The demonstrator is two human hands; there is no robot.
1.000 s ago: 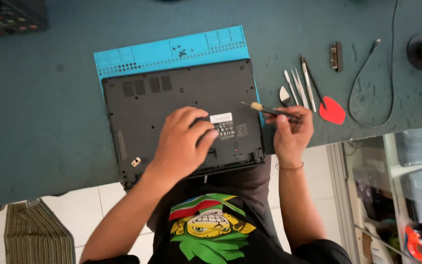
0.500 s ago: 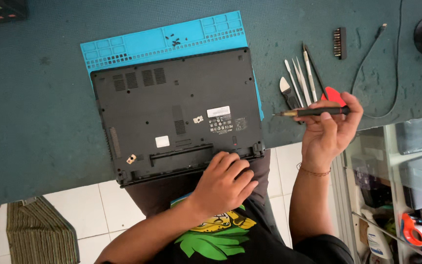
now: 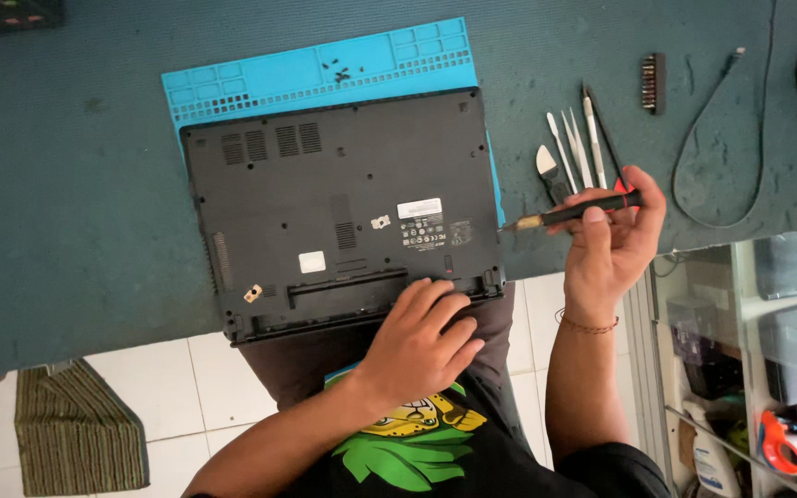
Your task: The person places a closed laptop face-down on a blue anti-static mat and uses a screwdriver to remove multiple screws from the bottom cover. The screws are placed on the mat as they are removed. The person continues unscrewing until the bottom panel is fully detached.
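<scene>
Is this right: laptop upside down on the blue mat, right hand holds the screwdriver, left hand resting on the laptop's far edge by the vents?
Not quite. In the head view the left hand rests on the near edge of the laptop, the edge closest to the person, not by the vents. The blue mat and the screwdriver in the right hand are as stated.

My left hand [image 3: 422, 337] covers laptop's [image 3: 343, 207] near edge; whatever fingers touch there, can't tell. Screwdriver [image 3: 572, 211] tail hidden inside my right hand [image 3: 612, 242]. Tiny screws [image 3: 339, 70] beyond laptop, too small to count.
</scene>
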